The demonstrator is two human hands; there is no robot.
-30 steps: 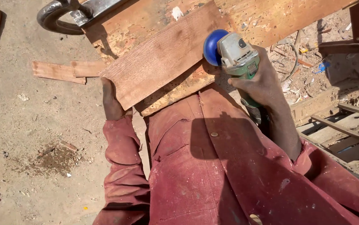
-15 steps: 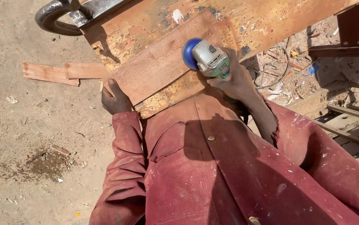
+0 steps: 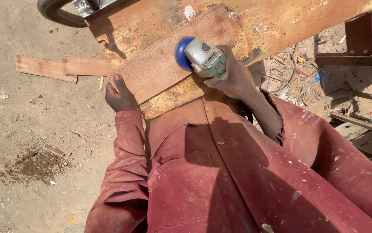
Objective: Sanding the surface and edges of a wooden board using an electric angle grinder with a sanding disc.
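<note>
The right hand (image 3: 233,80) is closed around the body of a grey and green angle grinder (image 3: 205,58), fingers wrapped over the rear part of the tool. The grinder's blue round pad (image 3: 180,52) sits at its front end, to the left of the hand, and lies flat on the reddish wood plank (image 3: 160,64), approx. in the middle of the plank's length and near its lower edge.

The plank lies diagonal on a bigger, worn chipboard sheet (image 3: 272,21), which serves as workbench. The plank's low end is at the bench's left corner, its high end goes up twd. the top edge of the sheet.

The left hand (image 3: 119,92) grips the low left end of the plank: the thumb is on top of the wood, the other fingers are curled under the end and not visible. So this hand is well apart from the grinder, w/ most of the plank between them.

Both arms wear a dusty dark-red work shirt (image 3: 220,172).

On the sandy ground left of the bench lie two thin wood offcuts (image 3: 61,67), touching each other end to end. Above the bench's top left corner a dark curved metal piece (image 3: 58,11) is partly in view. Right of the bench are wood scraps (image 3: 293,77) and a dark-red metal frame (image 3: 360,41).
</note>
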